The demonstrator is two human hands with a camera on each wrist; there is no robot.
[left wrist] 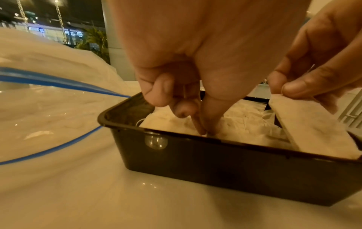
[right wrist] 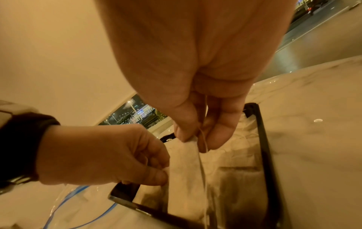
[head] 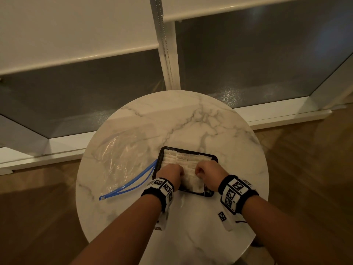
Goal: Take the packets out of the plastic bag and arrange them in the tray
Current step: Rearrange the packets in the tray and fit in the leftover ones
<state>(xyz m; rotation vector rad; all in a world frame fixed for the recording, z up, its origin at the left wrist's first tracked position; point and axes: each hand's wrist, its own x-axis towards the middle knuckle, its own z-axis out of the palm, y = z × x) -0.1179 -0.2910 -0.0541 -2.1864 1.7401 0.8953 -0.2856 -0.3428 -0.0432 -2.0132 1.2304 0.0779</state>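
Note:
A black tray point(head: 191, 150) point(left wrist: 215, 170) point(right wrist: 262, 139) on the marble table holds several white packets point(head: 181, 159) point(left wrist: 245, 124) lying in rows. My right hand point(head: 202, 172) point(left wrist: 284, 91) point(right wrist: 194, 139) pinches the top corner of one white packet point(left wrist: 305, 128) point(right wrist: 186, 162), which stands tilted at the tray's near right end with a thin string hanging from it. My left hand point(head: 172, 173) point(left wrist: 203, 131) point(right wrist: 162, 172) reaches down into the tray, thumb and forefinger pinching a packet's edge near the front rim. The clear plastic bag point(head: 118, 159) point(left wrist: 49, 116) with a blue zip strip lies flat to the left, touching the tray.
The round marble table point(head: 191, 121) stands against a low window sill, with wooden floor point(head: 305, 159) on both sides. The bag's blue strip point(head: 126, 186) runs toward the table's left edge. Bare tabletop lies beyond and to the right of the tray.

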